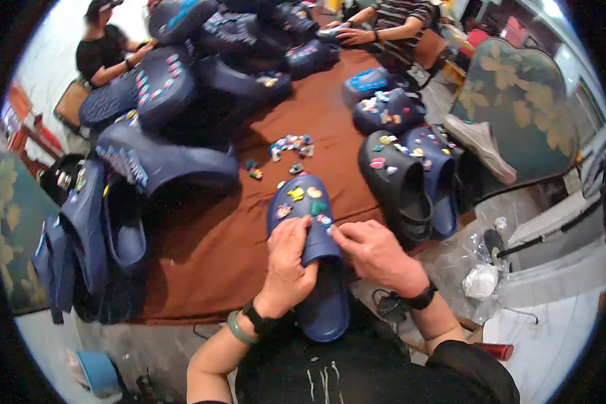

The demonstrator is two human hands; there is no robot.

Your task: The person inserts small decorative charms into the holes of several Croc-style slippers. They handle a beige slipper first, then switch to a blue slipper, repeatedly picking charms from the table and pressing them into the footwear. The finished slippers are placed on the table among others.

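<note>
A dark blue clog (323,248) lies in front of me, toe pointing away and heel toward my body. Several colourful shoe charms sit on its upper, among them a yellow charm (296,193) and a green charm (318,208). My left hand (286,266) is closed around the clog's left side, its thumb on the upper. From the other side my right hand (377,252) reaches in with curled fingers, the fingertips pinched at a small white-and-blue charm (326,221) near the green one. Part of that charm is covered by the fingers.
Loose charms (291,145) lie on the brown tablecloth (202,269) beyond the clog. Blue clogs (161,155) are heaped at left; a black clog (394,178) and more decorated ones stand at right. Two people work across the table. A patterned chair back (518,101) stands at right.
</note>
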